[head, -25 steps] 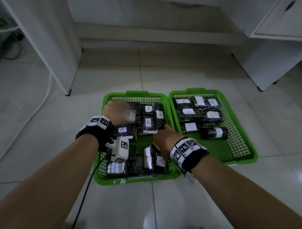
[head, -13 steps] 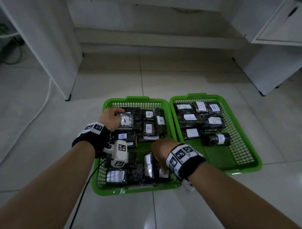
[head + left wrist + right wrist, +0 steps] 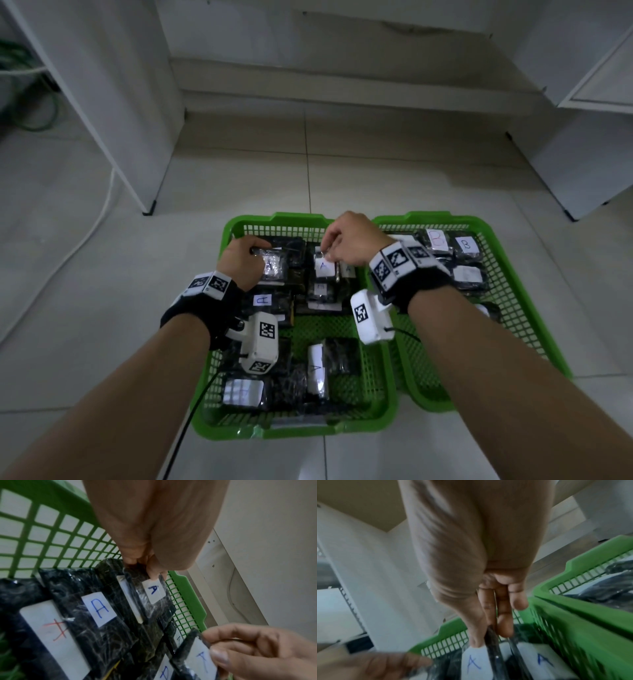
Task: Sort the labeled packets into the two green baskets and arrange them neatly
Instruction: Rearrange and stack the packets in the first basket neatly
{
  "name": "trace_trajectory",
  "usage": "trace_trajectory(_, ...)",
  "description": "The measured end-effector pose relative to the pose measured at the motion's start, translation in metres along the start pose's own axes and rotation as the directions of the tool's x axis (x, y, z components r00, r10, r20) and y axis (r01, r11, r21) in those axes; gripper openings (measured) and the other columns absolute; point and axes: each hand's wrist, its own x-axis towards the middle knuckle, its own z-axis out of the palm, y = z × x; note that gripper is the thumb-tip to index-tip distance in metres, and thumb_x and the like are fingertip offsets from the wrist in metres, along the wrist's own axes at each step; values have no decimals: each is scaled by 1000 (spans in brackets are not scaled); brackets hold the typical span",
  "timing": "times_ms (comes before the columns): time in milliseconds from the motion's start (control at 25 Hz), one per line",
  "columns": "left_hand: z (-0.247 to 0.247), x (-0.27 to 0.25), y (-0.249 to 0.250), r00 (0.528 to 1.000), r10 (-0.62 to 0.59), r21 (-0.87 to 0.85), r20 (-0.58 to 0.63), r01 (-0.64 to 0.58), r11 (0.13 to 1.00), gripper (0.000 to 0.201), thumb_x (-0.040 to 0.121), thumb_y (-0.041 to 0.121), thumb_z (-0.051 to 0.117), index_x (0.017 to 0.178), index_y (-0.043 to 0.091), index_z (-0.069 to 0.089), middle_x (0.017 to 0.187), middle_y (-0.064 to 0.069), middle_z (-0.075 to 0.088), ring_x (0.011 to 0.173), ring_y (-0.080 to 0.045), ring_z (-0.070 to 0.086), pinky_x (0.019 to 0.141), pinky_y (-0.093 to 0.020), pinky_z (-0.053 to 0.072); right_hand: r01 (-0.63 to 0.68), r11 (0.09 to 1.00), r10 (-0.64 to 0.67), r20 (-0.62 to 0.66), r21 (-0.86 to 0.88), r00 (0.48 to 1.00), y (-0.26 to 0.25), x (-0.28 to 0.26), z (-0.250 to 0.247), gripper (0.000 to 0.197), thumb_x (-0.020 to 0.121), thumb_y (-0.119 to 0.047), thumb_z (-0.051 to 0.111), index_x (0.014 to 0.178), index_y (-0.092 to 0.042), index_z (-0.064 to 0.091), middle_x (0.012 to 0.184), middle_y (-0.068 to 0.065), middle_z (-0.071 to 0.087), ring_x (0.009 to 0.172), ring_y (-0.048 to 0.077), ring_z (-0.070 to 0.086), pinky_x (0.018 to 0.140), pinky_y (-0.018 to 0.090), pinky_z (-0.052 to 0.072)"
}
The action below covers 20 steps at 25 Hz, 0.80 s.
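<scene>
Two green baskets sit side by side on the tiled floor. The left basket (image 3: 291,432) holds black packets labelled A. The right basket (image 3: 428,218) holds packets labelled B (image 3: 469,246). My left hand (image 3: 255,250) grips an A packet (image 3: 272,269) at the far left of the left basket; in the left wrist view its fingertips (image 3: 147,570) pinch that packet's top edge (image 3: 154,592). My right hand (image 3: 327,253) pinches another A packet (image 3: 323,269) by its top edge, upright, at the far middle of the same basket (image 3: 474,661).
More A packets (image 3: 315,370) lie in the near part of the left basket, with bare mesh between the rows. A white cabinet leg (image 3: 148,205) and a white cable (image 3: 102,205) are at the left. Another white cabinet (image 3: 565,171) stands at the right.
My right hand has moved from the near middle of the left basket to its far row, now holding an A packet. My left hand stays at the far left on its packet.
</scene>
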Motion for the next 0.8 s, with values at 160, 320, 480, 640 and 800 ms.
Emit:
trace_trajectory(160, 2, 0, -2, 1000, 5, -4, -15, -5, 1000, 38, 85, 0, 49, 109, 18, 72, 101, -15, 70, 87, -38, 64, 72, -28, 46, 41, 990, -49, -56, -136, 997, 8, 5, 30, 16, 80, -11, 82, 94, -18, 78, 96, -3, 73, 92, 15, 68, 90, 28, 55)
trace_trajectory(320, 0, -3, 2, 1000, -3, -9, -2, 3, 1000, 39, 84, -1, 49, 110, 18, 72, 104, -14, 70, 90, -39, 65, 73, -29, 48, 57, 977, -80, -107, -205, 991, 11, -1, 35, 18, 82, -11, 80, 99, -17, 78, 108, 2, 73, 104, 20, 66, 82, 21, 44)
trace_trajectory(480, -6, -9, 13, 1000, 0, -20, -12, 0, 1000, 42, 80, -2, 49, 108, 19, 72, 91, -6, 67, 74, -22, 59, 66, -23, 43, 48, 988, -63, -96, -150, 993, 4, -6, 30, 12, 79, -4, 79, 83, -16, 77, 83, -3, 70, 86, 16, 70, 73, 19, 47)
trace_trajectory(640, -12, -23, 27, 999, -35, -208, 41, 43, 977, 34, 84, -1, 44, 82, 16, 74, 74, -5, 68, 66, -19, 59, 61, -29, 50, 31, 977, 59, 405, -211, 912, -1, -33, 34, 20, 73, 2, 82, 92, -3, 78, 54, -4, 70, 49, 8, 68, 53, 29, 58)
trace_trajectory(800, -18, -35, 32, 981, -35, -196, 192, 73, 978, 30, 84, 2, 49, 73, 15, 73, 81, -5, 72, 76, -19, 61, 76, -33, 53, 139, 923, 84, 542, -358, 836, -6, -54, 62, 31, 73, -31, 91, 81, -9, 70, 66, 0, 67, 58, 15, 61, 58, 32, 55)
